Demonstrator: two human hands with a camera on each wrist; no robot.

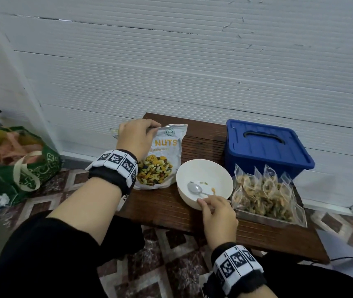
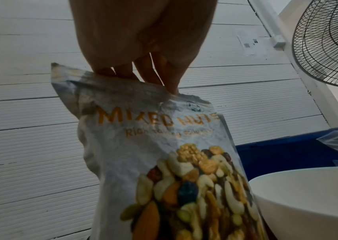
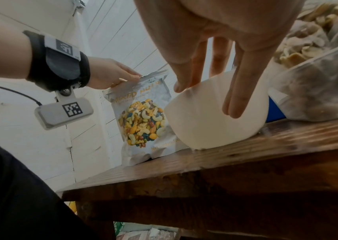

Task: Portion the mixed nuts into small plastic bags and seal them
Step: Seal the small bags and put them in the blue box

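1. White ribbed wall panels back a low dark wooden table (image 1: 162, 209) over patterned floor tiles; at far left on the floor I see a green tote bag (image 1: 18, 166), its lettering too small for me to read.
2. At the table's rear left the nuts pouch (image 1: 160, 160) stands upright, printed "MIXED NUTS" in orange; the smaller line beneath is blurred; my left hand (image 1: 136, 138) pinches its top edge; I judge a careless tug could tip it and spill nuts.
3. Just beside it, the white bowl (image 1: 204, 181) holds a spoon (image 1: 195, 188) and only a few crumbs; my right hand (image 1: 219, 214) grasps its near rim, thumb on the lip, fingers down the wall; pouring carelessly could overshoot it.
4. At the table's right edge, filled small bags (image 1: 265, 190) crowd a tray (image 1: 263, 218); they may slide off; behind sits a blue lidded box (image 1: 265, 145).
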